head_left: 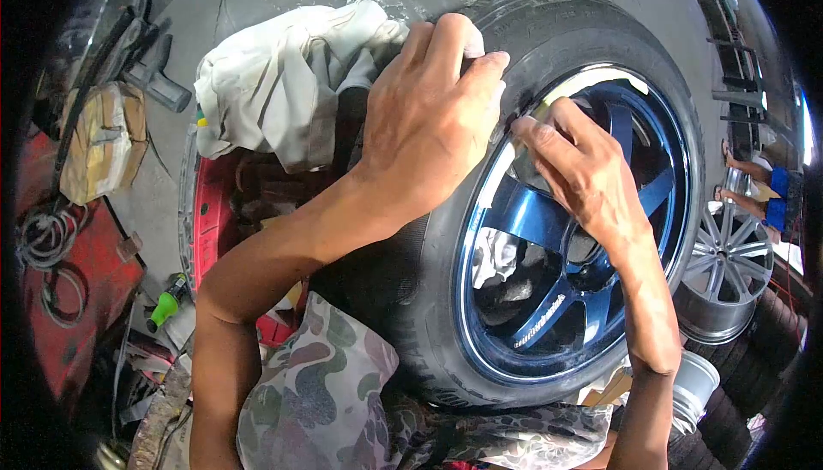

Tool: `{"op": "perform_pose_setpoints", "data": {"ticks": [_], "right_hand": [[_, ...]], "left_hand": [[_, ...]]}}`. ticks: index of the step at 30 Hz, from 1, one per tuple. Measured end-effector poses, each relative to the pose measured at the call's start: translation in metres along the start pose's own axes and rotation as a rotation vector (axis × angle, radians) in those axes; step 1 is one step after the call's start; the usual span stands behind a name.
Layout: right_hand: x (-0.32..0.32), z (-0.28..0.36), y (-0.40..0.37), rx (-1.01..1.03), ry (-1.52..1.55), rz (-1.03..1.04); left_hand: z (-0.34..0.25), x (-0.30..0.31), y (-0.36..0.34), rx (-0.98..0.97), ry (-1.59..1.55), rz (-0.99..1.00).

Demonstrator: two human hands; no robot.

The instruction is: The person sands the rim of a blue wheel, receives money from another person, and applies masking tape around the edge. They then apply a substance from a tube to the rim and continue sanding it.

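Observation:
A black tyre (437, 333) on a blue multi-spoke wheel (523, 213) stands upright in front of me, between my arms. My left hand (437, 110) is over the tyre's upper left side, its fingers curled; what they hold, if anything, is too small to tell. My right hand (583, 161) is at the upper left part of the rim, thumb and fingers pinched near the rim's edge, with something thin and pale by the fingertips. White cloth (274, 76) lies just left of my left hand, over a red object (214, 213).
At the left are a taped cardboard box (103, 144), coiled cable (51, 239), a red surface (77, 299) and a green-capped bottle (167, 305). A silver wheel (724, 256) stands at the right above stacked tyres (763, 359). Another person's legs (750, 183) show at the far right.

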State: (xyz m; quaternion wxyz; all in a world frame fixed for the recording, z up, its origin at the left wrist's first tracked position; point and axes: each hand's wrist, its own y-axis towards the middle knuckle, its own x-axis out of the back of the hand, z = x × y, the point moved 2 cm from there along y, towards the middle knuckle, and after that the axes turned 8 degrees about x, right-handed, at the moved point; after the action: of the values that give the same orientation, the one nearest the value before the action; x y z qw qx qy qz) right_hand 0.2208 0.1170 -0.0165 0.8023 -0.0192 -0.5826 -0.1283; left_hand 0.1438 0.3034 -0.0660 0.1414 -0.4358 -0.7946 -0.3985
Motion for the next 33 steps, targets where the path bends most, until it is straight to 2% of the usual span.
{"op": "perform_pose_setpoints", "data": {"ticks": [4,7,11,16,19,23,27,31,33], "right_hand": [[0.003,-0.017,0.001,-0.110,-0.065,-0.033],[-0.001,0.002,0.001,-0.011,0.033,-0.022],[0.003,-0.014,0.000,-0.108,-0.044,0.019],[-0.001,0.007,0.000,-0.001,-0.005,0.007],[0.004,-0.014,-0.001,-0.108,-0.049,-0.013],[-0.006,0.004,-0.005,-0.054,0.018,-0.037],[-0.013,-0.007,-0.010,-0.140,-0.046,-0.120],[-0.037,0.015,-0.023,-0.142,0.023,-0.273],[-0.041,0.020,-0.025,-0.195,-0.015,-0.309]], "left_hand": [[0.001,0.000,-0.001,-0.008,-0.012,-0.010],[0.001,0.000,-0.001,-0.007,-0.017,-0.030],[0.000,0.000,0.000,0.001,-0.013,-0.005],[0.001,0.001,0.001,0.002,-0.016,0.002],[0.000,0.000,0.001,-0.003,-0.024,-0.006],[-0.001,0.004,0.001,0.007,-0.024,0.015],[-0.002,0.002,0.002,-0.009,0.004,0.020],[-0.003,0.007,0.005,-0.035,0.007,0.050],[-0.007,0.011,0.001,-0.027,0.011,0.133]]}}
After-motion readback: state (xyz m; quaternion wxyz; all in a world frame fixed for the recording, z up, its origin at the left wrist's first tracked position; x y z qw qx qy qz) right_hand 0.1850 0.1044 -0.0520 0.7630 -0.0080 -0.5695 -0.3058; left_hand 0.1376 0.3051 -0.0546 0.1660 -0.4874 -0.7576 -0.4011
